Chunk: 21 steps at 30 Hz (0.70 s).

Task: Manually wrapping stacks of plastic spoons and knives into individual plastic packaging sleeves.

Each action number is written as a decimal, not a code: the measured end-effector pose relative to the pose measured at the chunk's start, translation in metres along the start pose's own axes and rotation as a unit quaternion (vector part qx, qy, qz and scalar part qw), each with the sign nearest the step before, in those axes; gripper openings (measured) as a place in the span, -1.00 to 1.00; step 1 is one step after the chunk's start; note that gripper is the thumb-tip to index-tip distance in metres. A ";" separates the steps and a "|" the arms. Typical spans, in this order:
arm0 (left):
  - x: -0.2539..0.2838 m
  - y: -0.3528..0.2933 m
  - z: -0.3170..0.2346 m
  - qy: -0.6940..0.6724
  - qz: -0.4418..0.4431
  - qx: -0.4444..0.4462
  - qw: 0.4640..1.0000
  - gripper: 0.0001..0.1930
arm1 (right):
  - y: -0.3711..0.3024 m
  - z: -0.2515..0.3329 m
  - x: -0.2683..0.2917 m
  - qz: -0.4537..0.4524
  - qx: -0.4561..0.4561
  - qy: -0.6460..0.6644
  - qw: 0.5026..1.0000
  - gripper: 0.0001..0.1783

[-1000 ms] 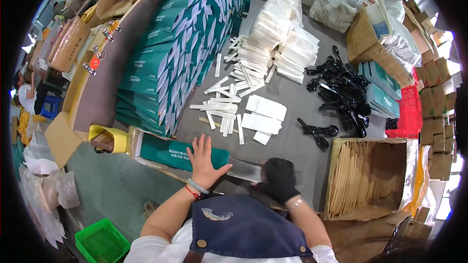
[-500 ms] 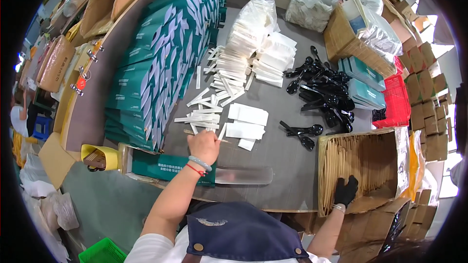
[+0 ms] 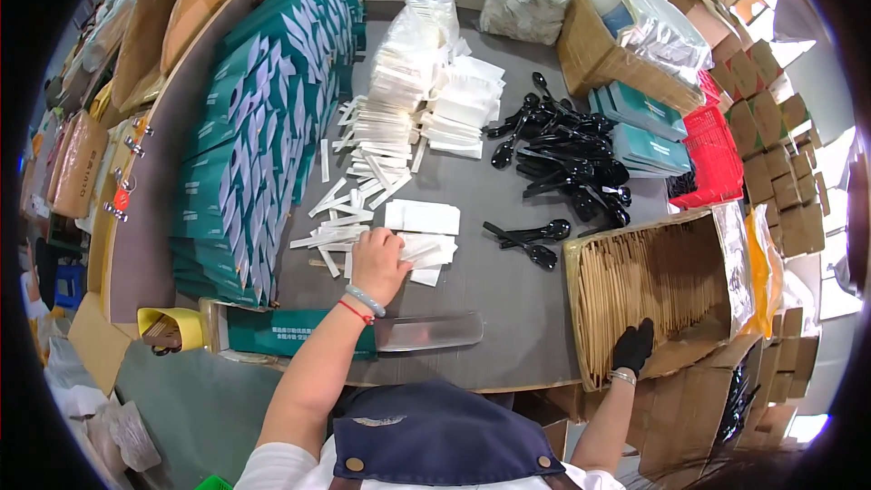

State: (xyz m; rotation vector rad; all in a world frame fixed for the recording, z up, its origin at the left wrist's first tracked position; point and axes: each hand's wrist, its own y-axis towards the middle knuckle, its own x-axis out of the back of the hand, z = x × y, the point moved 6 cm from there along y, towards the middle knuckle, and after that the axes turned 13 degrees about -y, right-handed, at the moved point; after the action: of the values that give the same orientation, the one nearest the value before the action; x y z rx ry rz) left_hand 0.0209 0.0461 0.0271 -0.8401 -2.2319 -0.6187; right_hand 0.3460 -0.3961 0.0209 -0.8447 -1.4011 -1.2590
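Observation:
My bare left hand (image 3: 379, 261), with a bracelet and a red cord at the wrist, is closed at the fingertips on a white paper packet (image 3: 425, 249) in a small group of flat white packets. Just left of it lies a loose heap of narrow white paper strips (image 3: 328, 236). My right hand (image 3: 632, 347), in a black glove, reaches into an open carton (image 3: 574, 308) on the right. Its fingers are apart against a row of thin brown paper pieces (image 3: 626, 281) standing on edge; the inner side of the hand is hidden.
Green folded packages (image 3: 227, 154) stand stacked on the left. Black plastic spoons (image 3: 572, 159) are heaped right of larger white packets (image 3: 399, 82). A clear plastic tray (image 3: 431, 333) lies at the front edge beside a green box (image 3: 281, 331). A red basket (image 3: 712, 159) stands right.
My left hand has moved from the narrow white strips rightward to the flat white packets. My right hand stays at the brown pieces in the carton, slightly shifted. The whole view has swung right.

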 end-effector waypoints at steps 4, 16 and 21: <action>-0.005 0.000 0.007 -0.062 0.022 -0.010 0.998 -0.70 | -0.010 0.077 0.018 -0.063 0.014 0.286 0.956 -0.62; 0.027 -0.091 -0.042 -0.083 0.070 -0.043 0.993 -0.65 | -0.022 0.295 -0.010 0.132 0.303 0.009 0.944 -0.82; 0.034 -0.134 -0.047 -0.081 0.037 -0.167 0.982 -0.59 | -0.104 0.329 0.047 0.339 0.498 0.090 0.793 -0.83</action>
State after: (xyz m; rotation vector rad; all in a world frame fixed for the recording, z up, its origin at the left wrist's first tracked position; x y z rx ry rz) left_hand -0.0737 -0.0609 0.0574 -1.1720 -2.2606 -0.9360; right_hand 0.1618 -0.1045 0.0649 -0.3709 -1.1919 0.0360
